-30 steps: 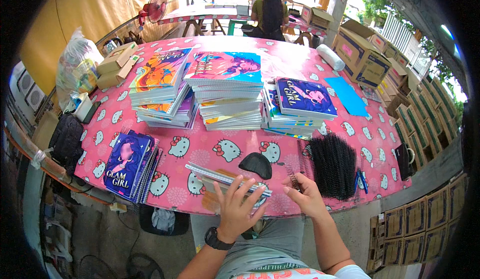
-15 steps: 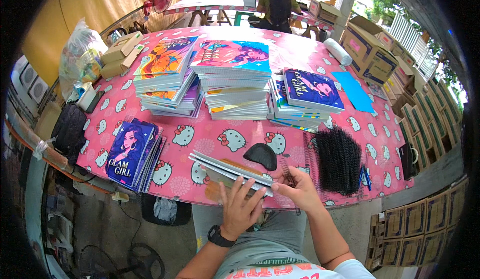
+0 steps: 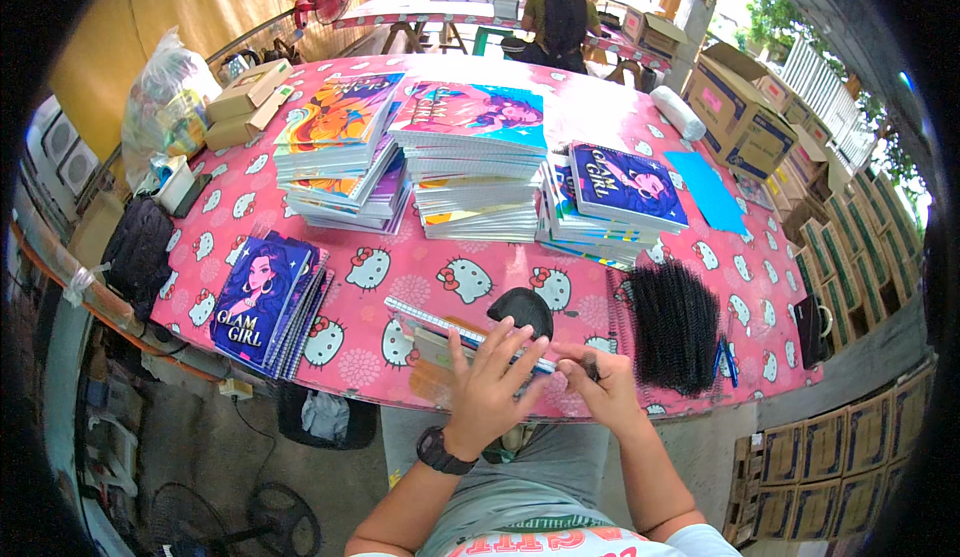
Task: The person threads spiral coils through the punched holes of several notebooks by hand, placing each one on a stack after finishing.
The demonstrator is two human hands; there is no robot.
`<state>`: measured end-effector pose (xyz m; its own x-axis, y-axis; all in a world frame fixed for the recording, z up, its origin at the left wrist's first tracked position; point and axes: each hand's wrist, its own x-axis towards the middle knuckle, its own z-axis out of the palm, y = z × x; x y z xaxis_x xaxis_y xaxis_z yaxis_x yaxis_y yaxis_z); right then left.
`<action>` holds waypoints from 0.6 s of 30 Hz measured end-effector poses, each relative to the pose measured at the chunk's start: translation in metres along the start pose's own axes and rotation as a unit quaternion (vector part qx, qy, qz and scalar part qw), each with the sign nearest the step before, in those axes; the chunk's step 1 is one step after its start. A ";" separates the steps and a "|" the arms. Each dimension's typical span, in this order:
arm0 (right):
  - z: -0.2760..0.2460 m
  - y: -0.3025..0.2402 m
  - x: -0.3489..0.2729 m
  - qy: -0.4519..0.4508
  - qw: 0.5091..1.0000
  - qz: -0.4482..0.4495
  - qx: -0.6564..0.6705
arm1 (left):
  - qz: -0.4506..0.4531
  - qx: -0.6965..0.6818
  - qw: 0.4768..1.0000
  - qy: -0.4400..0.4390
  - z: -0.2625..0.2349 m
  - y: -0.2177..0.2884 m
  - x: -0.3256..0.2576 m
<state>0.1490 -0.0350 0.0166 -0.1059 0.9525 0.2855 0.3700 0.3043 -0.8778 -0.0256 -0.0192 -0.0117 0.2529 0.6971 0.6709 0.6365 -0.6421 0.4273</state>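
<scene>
A notebook (image 3: 420,312), edge up and tilted, stands at the near edge of the table. My left hand (image 3: 488,382) lies against it with fingers stretched and spread. At the notebook's right end, my right hand (image 3: 605,394) is closed in a pinch on a dark spiral binding coil (image 3: 590,367), partly hidden by the fingers. Just behind the notebook is a black half-round object (image 3: 522,307). Right of my right hand lies a thick bundle of black spiral coils (image 3: 672,325), with a blue-handled tool (image 3: 725,359) beside it.
Tall stacks of spiral notebooks (image 3: 470,172) stand across the middle of the pink patterned table (image 3: 400,272). A smaller notebook pile (image 3: 262,302) sits at the left. Blue sheets (image 3: 706,192), a white roll (image 3: 677,114) and cartons (image 3: 738,112) are at the right. A person (image 3: 562,22) sits beyond.
My left hand has shifted slightly right and up, its fingers now over the notebook's top edge. My right hand has turned, its fingers drawn in more tightly around the coil.
</scene>
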 end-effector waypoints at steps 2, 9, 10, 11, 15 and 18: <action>-0.002 -0.002 -0.003 0.027 0.994 0.061 0.091 | -0.045 -0.002 0.998 -0.031 -0.001 0.013 0.005; -0.015 0.010 -0.007 -0.009 0.993 0.095 0.062 | -0.040 0.033 0.999 -0.009 0.016 0.008 -0.004; -0.015 0.011 -0.006 -0.007 0.996 0.082 0.047 | -0.035 0.031 0.999 -0.007 0.015 0.007 -0.005; -0.015 0.009 -0.004 -0.016 0.998 0.055 0.034 | -0.030 0.028 0.999 -0.005 0.015 0.006 -0.006; -0.009 -0.002 0.004 -0.066 0.997 -0.004 0.026 | -0.023 0.046 0.999 0.019 0.016 0.004 -0.020; -0.006 -0.002 0.003 -0.076 0.997 -0.014 0.031 | -0.011 0.063 0.998 0.022 0.017 0.002 -0.026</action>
<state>0.1535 -0.0325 0.0220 -0.2553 0.9332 0.2527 0.3084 0.3264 -0.8935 -0.0187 -0.0331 -0.0382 0.2077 0.6937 0.6896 0.7286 -0.5801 0.3641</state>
